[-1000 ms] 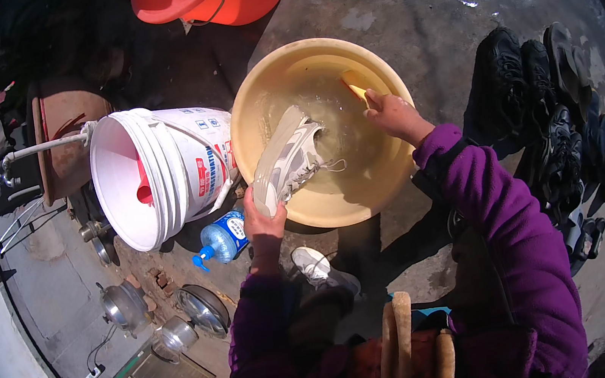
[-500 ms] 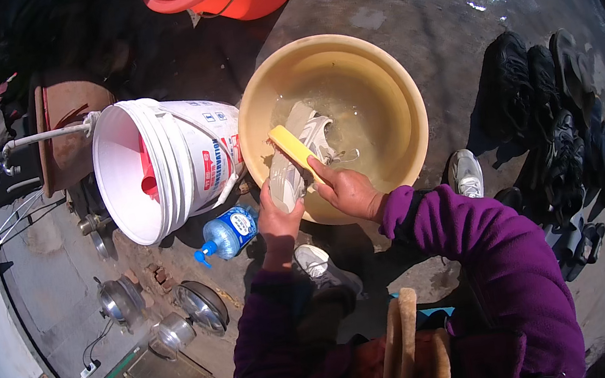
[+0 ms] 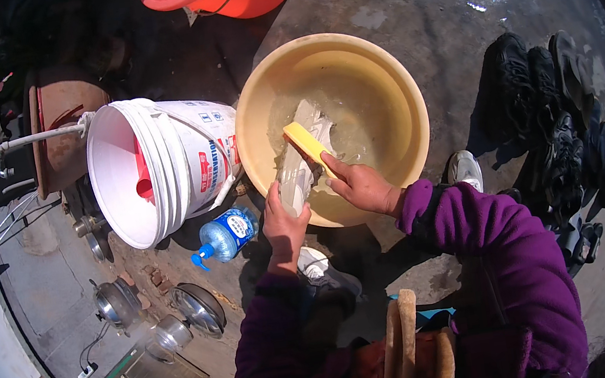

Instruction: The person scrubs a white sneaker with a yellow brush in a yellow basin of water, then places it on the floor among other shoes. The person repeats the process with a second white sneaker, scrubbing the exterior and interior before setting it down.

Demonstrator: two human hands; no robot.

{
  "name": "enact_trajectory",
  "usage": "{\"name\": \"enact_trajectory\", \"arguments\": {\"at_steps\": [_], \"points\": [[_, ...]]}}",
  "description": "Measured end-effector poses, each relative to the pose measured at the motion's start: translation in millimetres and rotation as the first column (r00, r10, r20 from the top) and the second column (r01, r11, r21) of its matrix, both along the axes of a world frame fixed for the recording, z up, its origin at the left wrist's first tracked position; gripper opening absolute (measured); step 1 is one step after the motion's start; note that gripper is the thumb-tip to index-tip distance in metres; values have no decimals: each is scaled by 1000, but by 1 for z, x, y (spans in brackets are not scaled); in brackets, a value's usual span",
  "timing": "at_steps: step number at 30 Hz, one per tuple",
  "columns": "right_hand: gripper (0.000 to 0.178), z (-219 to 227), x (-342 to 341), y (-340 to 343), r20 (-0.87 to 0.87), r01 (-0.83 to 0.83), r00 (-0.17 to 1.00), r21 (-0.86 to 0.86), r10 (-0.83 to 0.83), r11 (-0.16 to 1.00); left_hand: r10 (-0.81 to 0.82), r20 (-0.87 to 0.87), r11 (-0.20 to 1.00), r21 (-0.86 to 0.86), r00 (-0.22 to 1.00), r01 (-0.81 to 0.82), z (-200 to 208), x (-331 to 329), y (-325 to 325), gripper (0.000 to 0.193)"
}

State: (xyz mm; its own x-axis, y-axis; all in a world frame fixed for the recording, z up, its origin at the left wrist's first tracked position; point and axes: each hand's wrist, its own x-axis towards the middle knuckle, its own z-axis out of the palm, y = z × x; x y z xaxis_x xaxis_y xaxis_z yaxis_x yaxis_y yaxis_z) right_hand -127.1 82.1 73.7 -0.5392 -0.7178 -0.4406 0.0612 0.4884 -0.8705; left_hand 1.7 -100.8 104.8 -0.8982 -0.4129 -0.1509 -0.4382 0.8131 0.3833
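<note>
Your right hand (image 3: 365,183) has swung the yellow scrubbing brush (image 3: 309,142) from the basin's far right side, where it was a second ago, over to the pale sneaker (image 3: 293,184). You hold the brush by its near end, bristles down against the shoe. Your left hand (image 3: 284,226) is clasped around the sneaker's near end, tilting it inside the yellow plastic basin (image 3: 400,92); whether its far end is under the water, I cannot tell. Scrubbing appears to be the step in hand. Your next stroke probably calls for steady left-hand support and even brush pressure along the shoe, fingers clear of the bristles.
</note>
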Motion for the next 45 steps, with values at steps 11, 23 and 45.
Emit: {"name": "enact_trajectory", "arguments": {"at_steps": [11, 23, 45], "points": [[64, -82, -54, 31, 159, 548, 833, -100, -530, 831, 544, 562, -184, 805, 624, -564, 2, -10, -23, 56], [60, 32, 35, -4, -11, -28, 1000, -246, 26, 969, 606, 551, -120, 776, 574, -619, 0, -8, -34, 61], [62, -84, -52, 33, 161, 364, 917, 41, -365, 931, -43, 94, 998, 56, 995, 38, 82, -59, -38, 95]]}}
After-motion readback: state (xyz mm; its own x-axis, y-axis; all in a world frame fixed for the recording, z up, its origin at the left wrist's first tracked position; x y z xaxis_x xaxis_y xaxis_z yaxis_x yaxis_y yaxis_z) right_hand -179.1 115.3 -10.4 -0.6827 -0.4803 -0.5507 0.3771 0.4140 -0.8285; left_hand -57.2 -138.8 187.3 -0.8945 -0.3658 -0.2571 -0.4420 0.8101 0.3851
